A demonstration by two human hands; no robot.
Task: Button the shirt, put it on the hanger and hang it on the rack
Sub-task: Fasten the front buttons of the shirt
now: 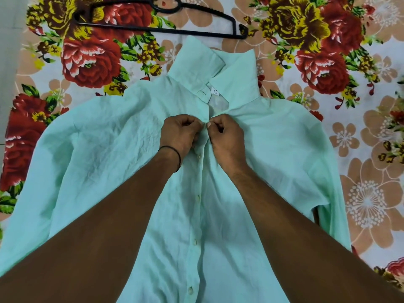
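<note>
A mint-green shirt (113, 154) lies flat, front up, on a floral bedsheet, collar pointing away from me. Several pale buttons run down its placket, and those below my hands look closed. My left hand (178, 134) pinches the left edge of the placket just under the collar. My right hand (227, 136) pinches the right edge at the same spot, fingertips of both hands meeting. The collar opening above them gapes and shows a white label. A black plastic hanger (196, 32) lies on the sheet beyond the collar.
The floral bedsheet (360, 149) with red, yellow and beige flowers covers the whole surface around the shirt. A grey strip of floor or wall (8, 40) shows at the far left. No rack is in view.
</note>
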